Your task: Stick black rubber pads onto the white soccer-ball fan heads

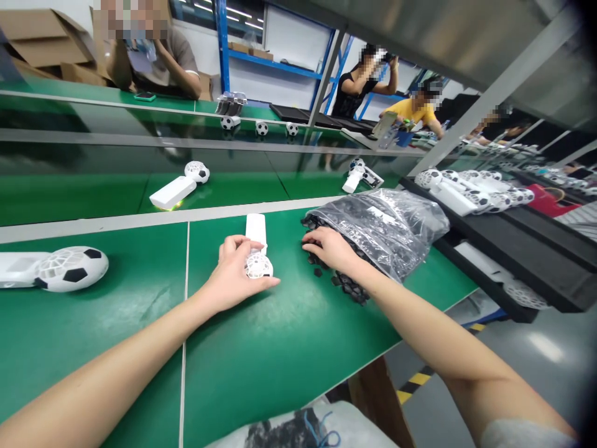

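Observation:
My left hand (233, 274) is curled round the ball-shaped head of a white handheld fan (255, 230), which lies on the green bench with its handle pointing away from me. The head has an open white grille, and part of it is hidden by my fingers. To the right, my right hand (333, 249) is at the mouth of a clear plastic bag (396, 227) of small black pieces (352, 287). Thumb and fingertips there are drawn close together among the pieces; whatever lies between them is too small to make out. Several black pieces have spilled onto the bench.
Another football-patterned fan (74, 269) lies at the left. Beyond the bench edge, a fan (180, 185) and further parts (359, 175) rest on the green conveyor. Black trays (527, 249) with several fans stand at the right. Co-workers (161, 56) sit across the line.

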Demonstrator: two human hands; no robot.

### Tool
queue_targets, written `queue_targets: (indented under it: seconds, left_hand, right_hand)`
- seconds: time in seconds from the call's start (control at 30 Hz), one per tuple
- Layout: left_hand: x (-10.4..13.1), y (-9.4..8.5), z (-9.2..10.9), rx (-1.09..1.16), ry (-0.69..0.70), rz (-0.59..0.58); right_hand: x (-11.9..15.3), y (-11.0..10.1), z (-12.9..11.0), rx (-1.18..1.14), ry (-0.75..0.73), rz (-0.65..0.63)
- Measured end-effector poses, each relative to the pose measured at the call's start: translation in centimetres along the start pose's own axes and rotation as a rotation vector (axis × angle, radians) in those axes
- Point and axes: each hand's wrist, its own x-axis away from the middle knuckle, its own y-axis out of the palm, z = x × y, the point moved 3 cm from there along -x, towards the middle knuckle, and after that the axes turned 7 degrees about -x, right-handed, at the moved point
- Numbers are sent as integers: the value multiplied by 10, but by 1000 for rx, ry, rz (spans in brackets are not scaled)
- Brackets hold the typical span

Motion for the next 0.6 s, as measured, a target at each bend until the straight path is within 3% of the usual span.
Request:
queue_targets:
  seconds: [0.37, 0.5, 0.6]
  left_hand:
    - [-6, -23, 1, 42, 131, -327]
    - [-7, -28, -2, 100, 218, -449]
    - [-6, -29, -3, 111, 250, -471]
  right_hand:
    - [-18, 2, 8, 35, -5, -214]
    - [-16, 1, 6, 67, -25, -200]
    - [-5, -6, -4, 89, -67, -144]
